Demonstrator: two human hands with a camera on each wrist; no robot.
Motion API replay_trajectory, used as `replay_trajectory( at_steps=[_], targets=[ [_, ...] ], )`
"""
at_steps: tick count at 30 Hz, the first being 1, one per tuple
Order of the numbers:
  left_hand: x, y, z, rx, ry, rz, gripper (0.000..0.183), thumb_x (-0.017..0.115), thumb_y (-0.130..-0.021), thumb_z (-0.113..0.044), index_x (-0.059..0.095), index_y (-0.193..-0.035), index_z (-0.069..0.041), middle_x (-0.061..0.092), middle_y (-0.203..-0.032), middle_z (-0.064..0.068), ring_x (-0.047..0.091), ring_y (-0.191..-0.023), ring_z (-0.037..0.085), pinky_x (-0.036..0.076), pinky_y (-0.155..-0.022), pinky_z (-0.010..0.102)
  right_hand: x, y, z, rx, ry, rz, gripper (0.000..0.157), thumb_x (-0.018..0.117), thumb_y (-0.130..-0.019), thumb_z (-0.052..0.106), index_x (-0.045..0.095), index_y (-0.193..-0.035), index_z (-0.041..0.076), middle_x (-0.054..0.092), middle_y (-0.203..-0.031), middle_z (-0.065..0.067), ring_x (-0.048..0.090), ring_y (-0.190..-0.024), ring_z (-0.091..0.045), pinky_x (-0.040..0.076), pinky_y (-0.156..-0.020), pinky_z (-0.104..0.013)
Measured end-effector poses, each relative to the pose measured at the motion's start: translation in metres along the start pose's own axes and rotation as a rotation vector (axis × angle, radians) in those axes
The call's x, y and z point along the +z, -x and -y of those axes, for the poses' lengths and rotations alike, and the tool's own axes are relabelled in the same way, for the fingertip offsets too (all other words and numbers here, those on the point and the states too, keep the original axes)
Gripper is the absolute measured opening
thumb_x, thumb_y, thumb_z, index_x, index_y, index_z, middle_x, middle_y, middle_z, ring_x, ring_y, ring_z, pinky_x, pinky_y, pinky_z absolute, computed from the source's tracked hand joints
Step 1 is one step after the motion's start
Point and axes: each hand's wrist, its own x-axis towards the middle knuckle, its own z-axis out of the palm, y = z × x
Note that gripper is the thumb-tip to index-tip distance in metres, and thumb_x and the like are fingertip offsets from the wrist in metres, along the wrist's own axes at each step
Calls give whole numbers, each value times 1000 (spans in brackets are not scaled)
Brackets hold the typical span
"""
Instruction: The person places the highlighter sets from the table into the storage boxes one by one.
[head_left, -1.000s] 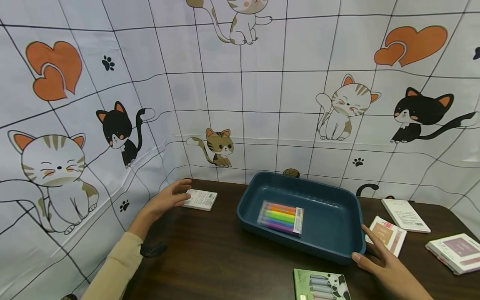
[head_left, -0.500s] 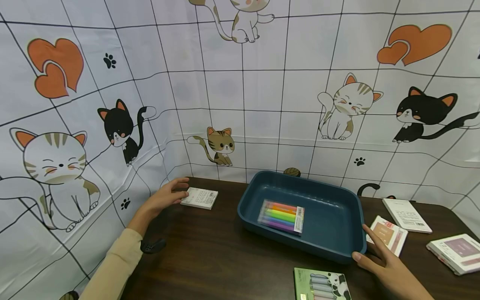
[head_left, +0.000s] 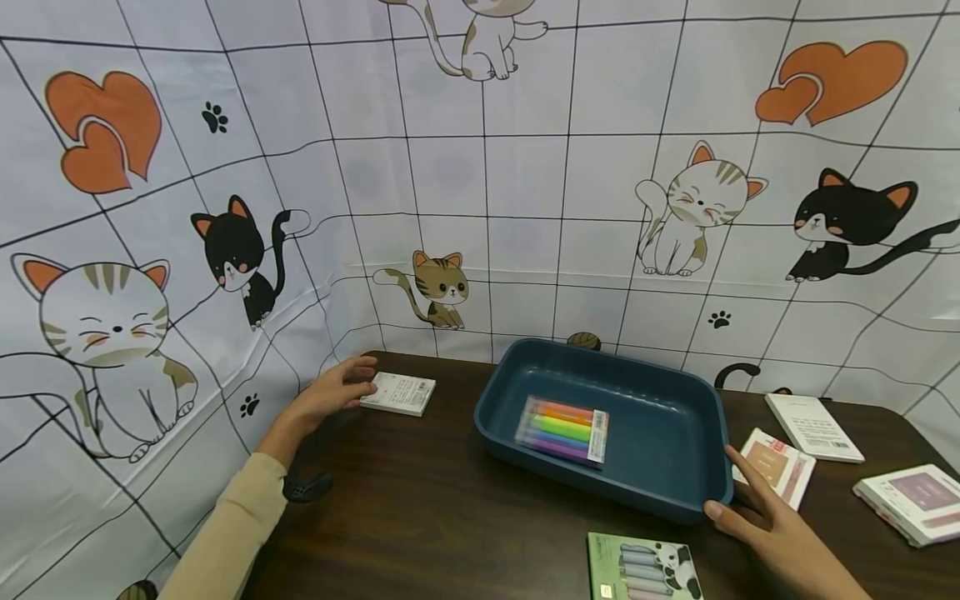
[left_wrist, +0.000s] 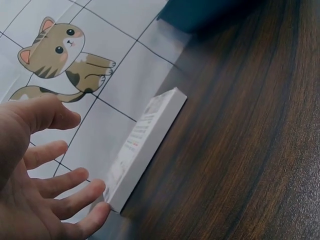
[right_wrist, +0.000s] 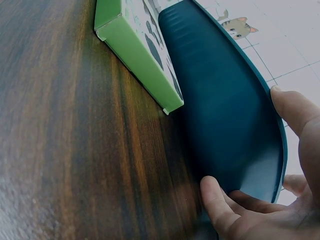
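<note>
My left hand (head_left: 330,398) is at the far left of the table, beside a flat white box (head_left: 399,393) with printed text. In the left wrist view, the fingers are spread and loosely bent, with fingertips (left_wrist: 102,207) right at the box's near end. At the right, my right hand (head_left: 780,529) holds the near right corner of a dark blue tray (head_left: 660,433). Its thumb lies at the rim, with other fingers against the outer wall and low by the table. Inside the tray lies a clear pack of rainbow-coloured markers (head_left: 561,432).
A green box with a panda picture (head_left: 643,568) lies in front of the tray. To the tray's right are a pink-and-tan box (head_left: 776,468), a white box with text (head_left: 816,427) and a mauve-and-white box (head_left: 915,504). A cat-print sheet (head_left: 525,183) hangs behind the dark wooden table (head_left: 420,508).
My left hand has drawn slightly leftward, uncovering a little more of the white box. The right hand and tray stay put, while the head view shifts slightly.
</note>
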Motion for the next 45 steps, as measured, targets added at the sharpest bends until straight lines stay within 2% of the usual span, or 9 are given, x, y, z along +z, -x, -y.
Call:
replay_trajectory(
  at_steps=[6, 13, 23, 33, 39, 45],
  targets=[
    [1, -4, 5, -20, -39, -15, 64, 64, -101, -19, 35, -156, -3, 36, -153, 28, 47, -128, 42, 47, -102, 54, 0, 0, -1, 9, 7, 3, 88, 54, -107, 37, -12, -163, 25, 21, -152, -46, 37, -134, -60, 48, -96, -63],
    [1, -7, 8, -11, -81, -25, 63, 62, -101, -18, 35, -155, 0, 37, -151, 31, 48, -126, 43, 50, -98, 52, 1, 0, -3, 2, 15, -4, 88, 55, -107, 37, -11, -164, 24, 23, -151, -47, 39, -133, -59, 48, -95, -62],
    [4, -10, 14, -29, -127, -59, 58, 61, -102, -19, 39, -153, -2, 39, -150, 29, 49, -125, 42, 52, -96, 48, 1, 0, -4, 5, 21, -4, 88, 55, -107, 38, -10, -164, 25, 23, -151, -46, 39, -133, -59, 49, -95, -61],
    [8, -14, 10, -40, -171, -63, 55, 64, -101, -17, 45, -150, -1, 42, -148, 31, 47, -127, 45, 50, -95, 51, 0, -1, -2, 8, 15, -1, 87, 54, -107, 38, -11, -164, 26, 23, -151, -46, 39, -134, -58, 48, -95, -62],
    [10, -20, 12, -52, -193, -68, 55, 67, -99, -18, 47, -149, -3, 41, -149, 32, 42, -132, 48, 46, -99, 57, -1, -2, -2, 12, 11, -1, 86, 54, -107, 39, -11, -163, 29, 20, -153, -45, 37, -135, -58, 48, -95, -61],
    [10, -24, 10, -32, -214, -58, 58, 70, -97, -15, 48, -148, -1, 44, -147, 33, 43, -131, 49, 42, -103, 61, 0, -2, -2, 15, -15, -2, 87, 54, -107, 38, -12, -163, 29, 19, -153, -44, 35, -136, -58, 48, -96, -59]
  ],
)
